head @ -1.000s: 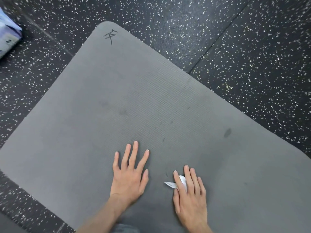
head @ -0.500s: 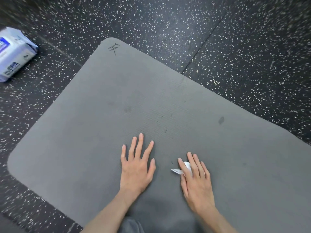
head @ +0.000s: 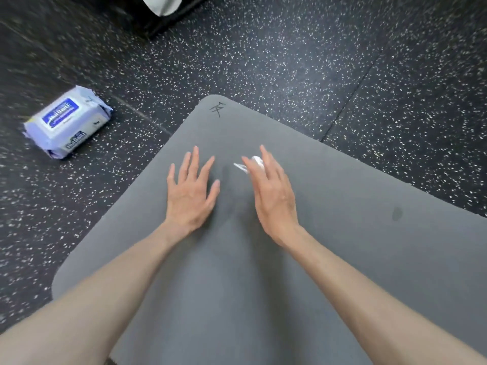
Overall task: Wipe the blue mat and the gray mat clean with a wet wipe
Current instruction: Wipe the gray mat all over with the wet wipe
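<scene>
Two hands lie on the gray mat [head: 329, 259]; left hand [head: 191, 192] is flat with fingers spread; right hand [head: 271, 192] presses the wet wipe [head: 254, 163] down with straight fingers near the mat's far corner.

Most of the wipe [head: 254, 162] lies hidden under the right hand [head: 274, 191], itself blurred, so the grip cannot be read. The gray mat [head: 369, 233] runs off the right and bottom edges. A white object [head: 163, 5] is cut by the top edge. The pack [head: 67, 121] label is too smeared to read.
</scene>
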